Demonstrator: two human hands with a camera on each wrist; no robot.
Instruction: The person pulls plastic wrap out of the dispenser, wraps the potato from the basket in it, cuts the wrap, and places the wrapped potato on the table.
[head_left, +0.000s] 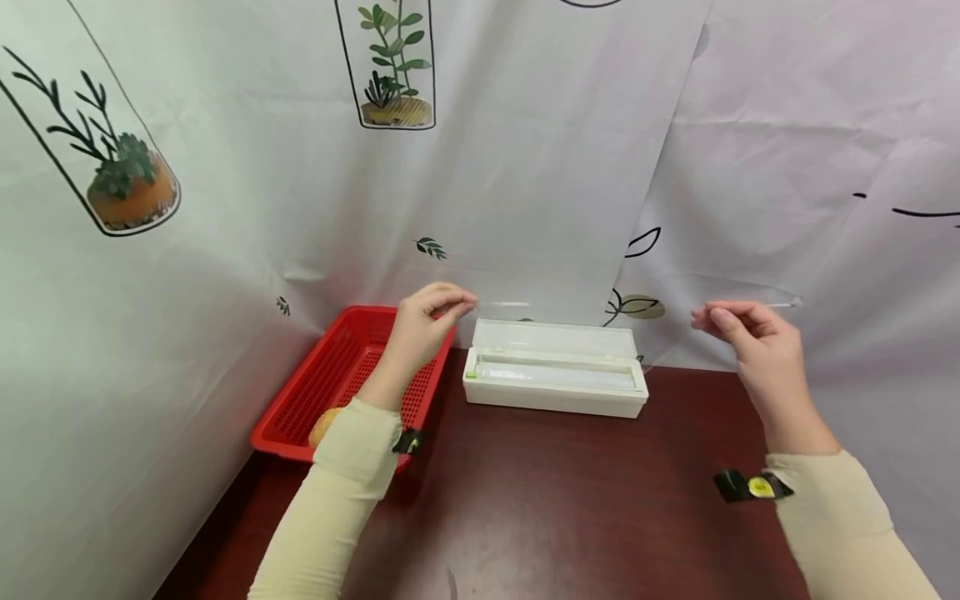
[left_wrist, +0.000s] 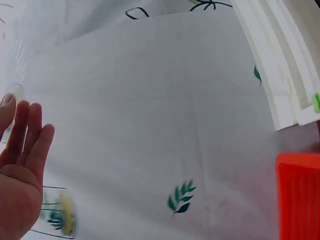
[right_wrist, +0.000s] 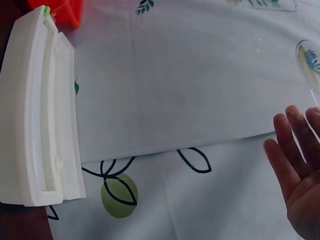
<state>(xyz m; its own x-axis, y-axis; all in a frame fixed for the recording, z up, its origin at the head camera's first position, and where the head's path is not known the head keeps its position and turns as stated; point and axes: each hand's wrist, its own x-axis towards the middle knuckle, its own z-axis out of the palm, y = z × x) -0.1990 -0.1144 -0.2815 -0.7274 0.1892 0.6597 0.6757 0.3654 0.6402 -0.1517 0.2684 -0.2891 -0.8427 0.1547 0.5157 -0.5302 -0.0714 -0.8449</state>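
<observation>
Both hands are raised above the table, well apart, and pinch a sheet of clear cling film (head_left: 513,304) stretched between them. Only faint glints and edges of the film show. My left hand (head_left: 431,318) holds one side between thumb and fingertips, above the red basket's right edge. On the far right, my right hand (head_left: 759,332) pinches the other side. Between and below them stands a white cling film dispenser (head_left: 555,398) with its lid (head_left: 555,337) raised and a green slider (head_left: 471,375) at its left end. In the wrist views the left hand (left_wrist: 22,170) and right hand (right_wrist: 302,170) show palms.
At the left a red plastic basket (head_left: 274,417) sits on the dark red-brown table (head_left: 555,508). A round, golden-brown item like a bun (head_left: 322,427) lies in it, partly behind the left sleeve. A white printed cloth (head_left: 540,167) hangs close behind the dispenser.
</observation>
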